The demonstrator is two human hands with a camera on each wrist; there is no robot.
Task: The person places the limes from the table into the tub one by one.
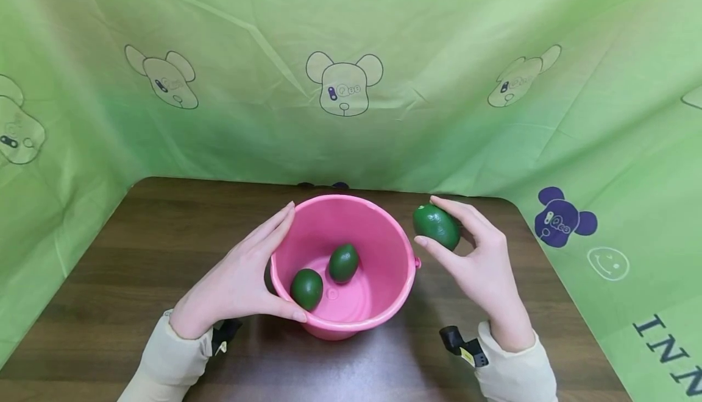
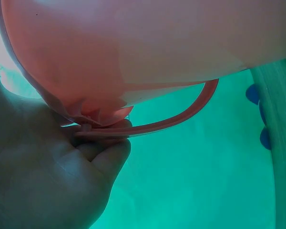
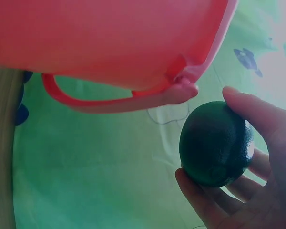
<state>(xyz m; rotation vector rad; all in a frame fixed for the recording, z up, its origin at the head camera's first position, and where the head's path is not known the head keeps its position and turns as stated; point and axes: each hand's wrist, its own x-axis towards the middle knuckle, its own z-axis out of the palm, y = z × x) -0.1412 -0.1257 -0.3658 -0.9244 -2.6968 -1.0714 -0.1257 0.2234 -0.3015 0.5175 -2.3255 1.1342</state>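
A pink bucket (image 1: pixel 378 310) with a handle (image 2: pixel 181 114) stands on the table, its mouth facing up. My left hand (image 1: pixel 241 277) grips the left side of its rim, thumb at the front and fingers toward the back. Two green limes (image 1: pixel 343 263) lie inside on the bucket's bottom, one of them (image 1: pixel 306 289) against the near left wall. To the right of the bucket, apart from its rim, my right hand (image 1: pixel 477 262) holds another lime (image 1: pixel 437 226) between thumb and fingers. In the right wrist view that lime (image 3: pixel 214 143) hangs beside the handle's pivot.
The brown wooden table (image 1: pixel 164 256) reaches back to a green cloth (image 1: pixel 247 128) printed with bear heads, which hangs behind and at both sides. A black wrist camera (image 1: pixel 463 346) sits on the right sleeve.
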